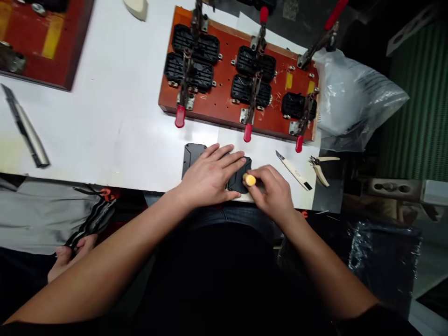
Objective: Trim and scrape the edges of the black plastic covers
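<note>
Fingers [229, 159] of left hand [210, 177] spread flat, pressing on black plastic part [193, 156] at near edge of white table [115, 126]. Right hand [273, 193] curled tight round yellow-handled tool [249, 179], which sits at part's right end. Tool tip hidden, type unclear. Left palm covers most of part. Craft knife [294, 170] and pliers [320, 166] lie just right.

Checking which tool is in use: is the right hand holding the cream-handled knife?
No, the cream-handled knife lies on the table beside the right hand, which grips a yellow-ended tool at the black part.
</note>
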`<state>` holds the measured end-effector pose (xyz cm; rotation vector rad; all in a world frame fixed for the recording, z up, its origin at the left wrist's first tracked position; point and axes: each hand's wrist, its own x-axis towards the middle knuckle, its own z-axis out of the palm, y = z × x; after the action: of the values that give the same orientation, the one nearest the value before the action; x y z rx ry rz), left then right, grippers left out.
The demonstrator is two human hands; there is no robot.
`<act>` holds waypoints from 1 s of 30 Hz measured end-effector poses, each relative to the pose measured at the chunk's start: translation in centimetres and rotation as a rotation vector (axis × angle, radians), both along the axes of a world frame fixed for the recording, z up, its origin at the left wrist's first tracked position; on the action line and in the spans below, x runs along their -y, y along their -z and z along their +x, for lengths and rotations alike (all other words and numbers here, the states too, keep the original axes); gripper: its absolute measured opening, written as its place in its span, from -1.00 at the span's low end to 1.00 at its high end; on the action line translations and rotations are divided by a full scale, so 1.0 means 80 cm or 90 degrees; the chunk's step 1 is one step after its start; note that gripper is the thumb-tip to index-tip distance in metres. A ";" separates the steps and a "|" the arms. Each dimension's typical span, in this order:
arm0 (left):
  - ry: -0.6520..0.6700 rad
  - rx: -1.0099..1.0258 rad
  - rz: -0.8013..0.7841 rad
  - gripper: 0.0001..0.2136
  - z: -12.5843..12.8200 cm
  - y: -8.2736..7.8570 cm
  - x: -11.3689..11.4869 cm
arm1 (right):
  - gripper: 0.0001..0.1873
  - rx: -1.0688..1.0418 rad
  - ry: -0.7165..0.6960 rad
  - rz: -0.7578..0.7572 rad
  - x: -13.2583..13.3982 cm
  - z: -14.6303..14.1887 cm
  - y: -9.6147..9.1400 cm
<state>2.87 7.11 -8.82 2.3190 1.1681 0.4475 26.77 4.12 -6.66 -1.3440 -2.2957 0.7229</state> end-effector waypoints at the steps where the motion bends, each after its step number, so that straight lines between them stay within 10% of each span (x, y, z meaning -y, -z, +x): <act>1: -0.001 -0.001 0.002 -0.24 0.000 0.000 0.000 | -0.85 -0.007 -0.001 0.001 -0.001 -0.001 0.000; 30: 0.002 -0.011 -0.014 -0.15 -0.004 0.003 0.001 | -0.73 -0.103 0.271 -0.062 -0.034 -0.033 0.025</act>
<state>2.52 7.05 -9.07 2.3096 1.1714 0.4125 24.16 6.82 -8.64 -1.6784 -1.7844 0.7714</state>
